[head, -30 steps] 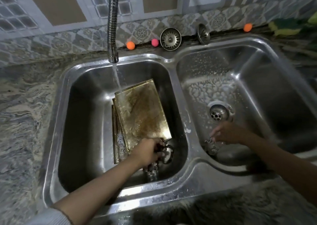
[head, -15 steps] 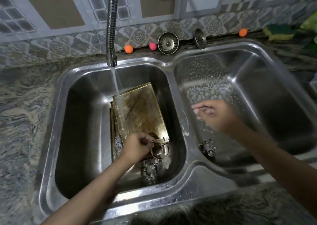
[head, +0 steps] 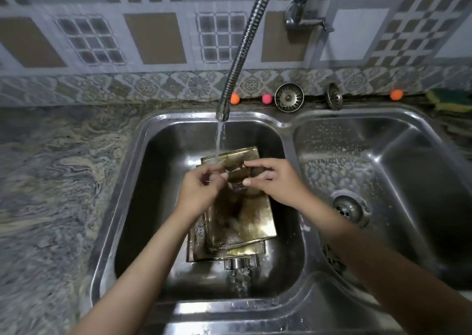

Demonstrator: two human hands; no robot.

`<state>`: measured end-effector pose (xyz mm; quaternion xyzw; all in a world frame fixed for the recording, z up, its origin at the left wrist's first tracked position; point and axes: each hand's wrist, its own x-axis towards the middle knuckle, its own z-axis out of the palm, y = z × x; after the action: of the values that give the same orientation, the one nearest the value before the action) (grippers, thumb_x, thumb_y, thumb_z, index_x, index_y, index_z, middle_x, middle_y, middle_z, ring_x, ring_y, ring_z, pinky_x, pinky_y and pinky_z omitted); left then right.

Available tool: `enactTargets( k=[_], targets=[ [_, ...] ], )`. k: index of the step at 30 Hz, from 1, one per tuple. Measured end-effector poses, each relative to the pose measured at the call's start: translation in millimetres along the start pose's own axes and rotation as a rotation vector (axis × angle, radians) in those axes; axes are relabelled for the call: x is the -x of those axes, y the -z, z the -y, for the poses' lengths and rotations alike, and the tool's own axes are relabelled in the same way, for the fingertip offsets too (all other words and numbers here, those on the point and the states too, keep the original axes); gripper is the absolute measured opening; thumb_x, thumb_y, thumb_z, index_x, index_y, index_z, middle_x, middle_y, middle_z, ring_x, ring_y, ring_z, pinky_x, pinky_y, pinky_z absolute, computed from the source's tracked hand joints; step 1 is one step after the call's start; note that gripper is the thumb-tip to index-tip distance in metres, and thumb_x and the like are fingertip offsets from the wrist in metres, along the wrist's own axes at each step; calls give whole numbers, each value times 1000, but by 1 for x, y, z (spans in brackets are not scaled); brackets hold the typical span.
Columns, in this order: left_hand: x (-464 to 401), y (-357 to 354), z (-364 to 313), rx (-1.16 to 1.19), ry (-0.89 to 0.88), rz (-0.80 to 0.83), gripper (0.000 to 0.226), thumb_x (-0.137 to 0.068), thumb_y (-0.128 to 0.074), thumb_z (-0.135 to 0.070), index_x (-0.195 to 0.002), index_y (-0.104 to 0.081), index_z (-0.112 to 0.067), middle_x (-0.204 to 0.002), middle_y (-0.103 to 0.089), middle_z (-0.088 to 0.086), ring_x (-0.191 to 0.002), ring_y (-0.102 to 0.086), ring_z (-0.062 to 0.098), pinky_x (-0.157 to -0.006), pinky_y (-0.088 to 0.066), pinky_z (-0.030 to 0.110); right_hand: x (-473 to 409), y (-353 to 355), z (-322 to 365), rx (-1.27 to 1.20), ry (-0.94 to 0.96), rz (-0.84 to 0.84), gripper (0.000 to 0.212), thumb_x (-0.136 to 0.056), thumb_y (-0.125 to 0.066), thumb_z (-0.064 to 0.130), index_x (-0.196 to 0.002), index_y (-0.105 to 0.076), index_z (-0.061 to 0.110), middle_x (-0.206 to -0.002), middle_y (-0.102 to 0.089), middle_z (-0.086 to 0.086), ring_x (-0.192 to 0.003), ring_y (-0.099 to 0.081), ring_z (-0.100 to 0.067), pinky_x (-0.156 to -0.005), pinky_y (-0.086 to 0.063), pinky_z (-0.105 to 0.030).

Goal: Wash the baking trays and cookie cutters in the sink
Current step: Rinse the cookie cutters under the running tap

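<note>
The step in hand looks like rinsing a single cookie cutter [head: 236,179] under the tap before the trays get their turn.

At about nine o'clock of the cutter, the left hand [head: 201,189] curls its fingers round the small dark metal piece, pinching one side. At three o'clock the right hand [head: 273,181] pinches the other side between thumb and fingertips. The cutter is blurred; its shape cannot be told.

Beneath, the baking trays [head: 242,222] lie stacked flat in the left basin [head: 143,181], brassy, thin-rimmed rectangles smeared brown. At six o'clock of the stack more shiny cutters [head: 240,263] lie wet.

At twelve o'clock the ribbed steel faucet [head: 245,41] pours a thin stream just left of the hands. The next move probably calls for shifting the cutter into that stream and rubbing it clean.

The right basin [head: 408,156] is soap-flecked stainless steel.
</note>
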<state>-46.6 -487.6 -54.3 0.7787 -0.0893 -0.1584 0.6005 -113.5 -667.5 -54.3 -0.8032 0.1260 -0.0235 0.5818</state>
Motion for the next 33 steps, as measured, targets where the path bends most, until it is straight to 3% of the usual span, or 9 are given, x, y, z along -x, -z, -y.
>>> enactTargets(
  k=[4,7,12,15,18,21,25,30,33],
  targets=[
    [-6,0,-8,27,-94,-49,22,-85,-68,-6,-107,-68,-9,-90,-69,-4,-77,-64,-5,-77,-52,13,-24,-15,5,-19,12,-149,20,-72,-79,35,-90,-71,34,-88,-74,6,-79,-71,-14,-78,-58,-36],
    [-15,-3,-11,34,-115,-141,25,-84,-70,-9,-110,-68,-8,-89,-68,-3,-73,-61,-9,-71,-49,7,-37,-23,5,-30,-10,-190,34,-69,-74,52,-92,-75,26,-81,-74,6,-77,-71,-10,-75,-58,-32],
    [-31,-7,-15,60,-112,-196,24,-85,-69,-13,-109,-69,-6,-93,-71,2,-82,-66,5,-74,-53,14,-49,-28,3,-91,1,-253,13,-83,-72,33,-93,-73,26,-76,-73,6,-72,-71,-8,-74,-57,-29],
    [-39,-9,-15,109,-78,-214,17,-87,-67,-12,-103,-71,-10,-84,-70,-6,-73,-64,-4,-73,-52,13,-52,-27,0,-167,-7,-299,18,-85,-71,24,-102,-70,23,-84,-73,0,-77,-72,-12,-79,-58,-32],
    [-43,-11,-13,132,-62,-205,9,-87,-68,-16,-93,-70,-22,-81,-69,-7,-74,-63,2,-75,-52,21,-51,-28,3,-276,-6,-312,21,-86,-69,16,-107,-69,13,-88,-73,-8,-75,-72,-12,-73,-58,-23],
    [-42,-12,-13,140,-30,-206,16,-85,-70,-25,-98,-70,-16,-84,-68,-1,-81,-63,11,-78,-53,29,-50,-32,2,-328,-12,-310,23,-86,-69,16,-109,-69,12,-91,-72,-7,-77,-72,-13,-64,-52,-14],
    [-39,-5,-13,174,27,-194,27,-85,-70,-30,-105,-66,-12,-94,-69,4,-89,-68,22,-77,-57,34,-48,-39,2,-384,42,-303,18,-85,-70,9,-102,-70,15,-92,-71,-8,-82,-71,-19,-70,-55,-21],
    [-36,8,-8,173,25,-182,11,-86,-68,-32,-96,-69,-29,-104,-71,3,-97,-69,22,-89,-54,49,-47,-44,4,-297,97,-287,17,-84,-71,8,-100,-72,13,-90,-72,1,-81,-69,-6,-71,-54,-17],
    [-35,11,-3,190,24,-212,16,-79,-68,-42,-94,-71,-39,-104,-72,-1,-96,-70,21,-90,-54,50,-48,-49,6,-328,91,-265,17,-83,-71,9,-99,-72,15,-91,-73,-2,-83,-71,-14,-76,-57,-26]
  ],
)
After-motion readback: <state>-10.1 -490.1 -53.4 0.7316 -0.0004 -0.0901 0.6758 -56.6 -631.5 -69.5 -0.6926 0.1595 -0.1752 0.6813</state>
